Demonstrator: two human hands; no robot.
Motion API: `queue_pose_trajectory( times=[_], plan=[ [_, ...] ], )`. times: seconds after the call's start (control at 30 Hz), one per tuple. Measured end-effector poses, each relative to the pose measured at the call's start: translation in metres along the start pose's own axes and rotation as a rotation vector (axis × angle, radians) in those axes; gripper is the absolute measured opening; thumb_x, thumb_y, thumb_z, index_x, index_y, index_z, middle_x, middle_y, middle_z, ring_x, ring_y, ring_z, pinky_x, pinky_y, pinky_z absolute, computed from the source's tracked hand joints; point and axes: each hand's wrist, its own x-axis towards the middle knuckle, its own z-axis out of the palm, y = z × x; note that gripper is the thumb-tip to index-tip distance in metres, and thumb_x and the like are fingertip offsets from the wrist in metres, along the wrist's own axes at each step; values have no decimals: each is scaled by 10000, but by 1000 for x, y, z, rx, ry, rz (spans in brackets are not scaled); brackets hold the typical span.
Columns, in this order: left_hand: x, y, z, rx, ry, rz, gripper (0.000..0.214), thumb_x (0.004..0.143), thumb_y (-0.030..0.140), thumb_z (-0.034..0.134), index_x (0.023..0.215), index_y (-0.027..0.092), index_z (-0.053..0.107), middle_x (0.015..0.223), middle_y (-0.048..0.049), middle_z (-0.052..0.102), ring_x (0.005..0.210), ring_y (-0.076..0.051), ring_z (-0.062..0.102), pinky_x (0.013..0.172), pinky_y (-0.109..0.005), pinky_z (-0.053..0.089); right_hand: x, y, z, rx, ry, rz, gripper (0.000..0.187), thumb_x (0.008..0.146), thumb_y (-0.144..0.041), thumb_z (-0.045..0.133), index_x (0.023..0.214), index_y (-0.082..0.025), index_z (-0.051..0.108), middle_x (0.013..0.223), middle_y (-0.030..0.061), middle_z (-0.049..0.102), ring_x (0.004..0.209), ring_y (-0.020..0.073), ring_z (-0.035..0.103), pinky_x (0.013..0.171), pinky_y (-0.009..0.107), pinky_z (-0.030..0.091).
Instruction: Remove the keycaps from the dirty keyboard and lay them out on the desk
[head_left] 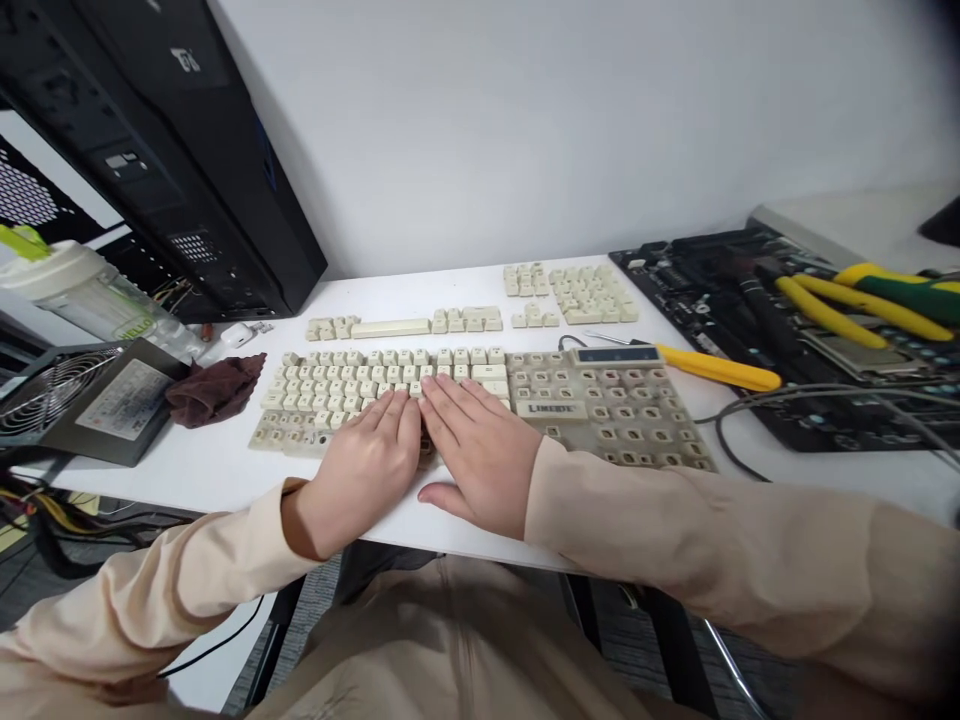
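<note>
A cream keyboard (600,415) lies on the white table, keycaps on its left part and bare key posts on its right part and lower row. My left hand (367,470) rests palm down on the lower middle keys, its fingers side by side and its thumb hidden. Against it, my right hand (484,445) lies flat over the neighbouring keys, fingers stretched out and thumb apart. Neither hand holds anything. Behind the keyboard are a loose space bar (391,328), a row of keycaps (469,319) and a block of more keycaps (596,293).
A screwdriver (720,368) leans by the keyboard's right end. Yellow-handled pliers (847,308) lie on a black motherboard (675,290). At left stand a computer case (217,150), a power supply (97,400), a brown cloth (214,390) and a clear bottle (112,300).
</note>
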Motion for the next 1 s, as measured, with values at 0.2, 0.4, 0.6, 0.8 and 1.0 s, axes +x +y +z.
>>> queue_pose_trajectory(
  times=[0.2, 0.4, 0.6, 0.8, 1.0],
  plan=[
    [-3, -11, -3, -219, -67, -111, 254, 844, 138, 469, 1024, 28, 610, 1033, -191, 667, 944, -262, 639, 822, -391, 545, 0, 0, -5, 21, -29, 16, 788, 858, -558, 430, 1344, 59, 359, 1424, 254, 277, 1329, 364, 254, 1096, 492, 240],
    [0, -17, -4, -468, -83, -286, 256, 840, 224, 530, 1041, 95, 624, 1026, -126, 677, 946, -228, 617, 845, -386, 518, 0, 1, -4, 34, -29, 19, 761, 858, -533, 460, 1336, 53, 376, 1425, 255, 276, 1333, 361, 248, 1104, 492, 224],
    [-4, -8, 2, -336, -25, -281, 255, 860, 221, 500, 1018, 83, 644, 1025, -131, 691, 948, -223, 640, 856, -362, 529, 0, 1, -3, 27, -25, 17, 758, 859, -532, 455, 1340, 48, 372, 1419, 250, 294, 1326, 356, 269, 1091, 489, 253],
    [-3, 6, 2, -51, -39, -183, 301, 883, 155, 412, 1030, 7, 629, 1048, -201, 672, 981, -260, 648, 848, -365, 543, 0, 1, 0, 30, 10, 25, 762, 856, -535, 450, 1340, 49, 373, 1414, 253, 300, 1322, 359, 275, 1089, 497, 252],
    [-1, 0, -6, -29, -87, -76, 288, 836, 99, 428, 1010, -27, 621, 1023, -228, 673, 931, -274, 664, 807, -361, 561, 0, 2, -5, 51, -42, 20, 753, 867, -515, 445, 1347, 58, 353, 1421, 254, 282, 1328, 357, 263, 1102, 489, 236]
  ],
)
